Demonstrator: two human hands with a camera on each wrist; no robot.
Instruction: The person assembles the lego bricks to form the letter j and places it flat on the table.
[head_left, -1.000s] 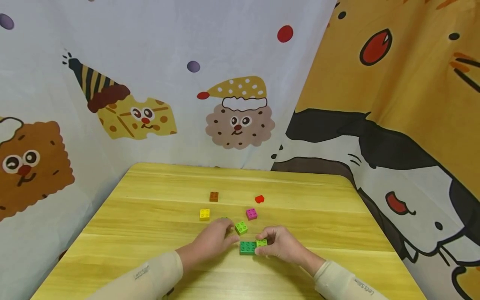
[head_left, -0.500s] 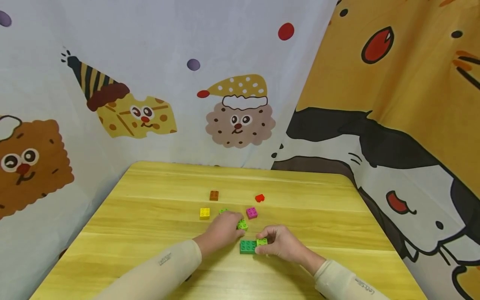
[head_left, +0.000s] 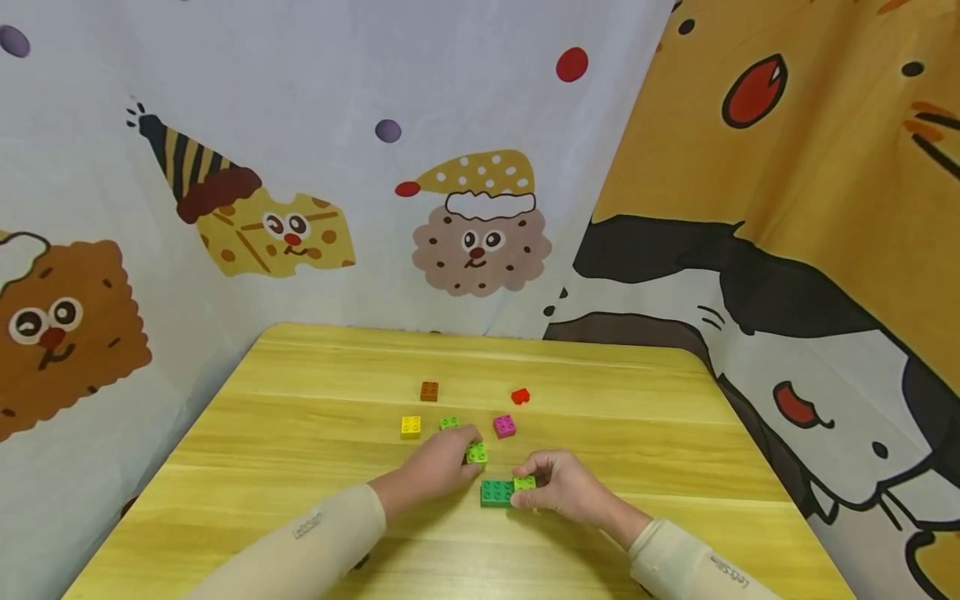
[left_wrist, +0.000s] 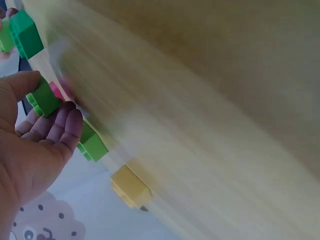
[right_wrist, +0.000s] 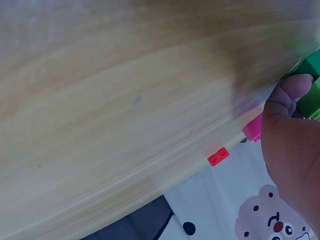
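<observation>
The left hand [left_wrist: 30, 157] pinches a green block [left_wrist: 45, 97], near a second green block [left_wrist: 93, 145] and a yellow block [left_wrist: 131, 185] on the table [left_wrist: 210, 130].

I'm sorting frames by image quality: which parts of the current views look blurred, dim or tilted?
Head view: bright, studs distinct on the dark green brick; left wrist view: tilted, tabletop soft, magenta brick blurred; right wrist view: tilted, dimmer, tabletop shadowed near the right hand, but studs show on the red brick.
</observation>
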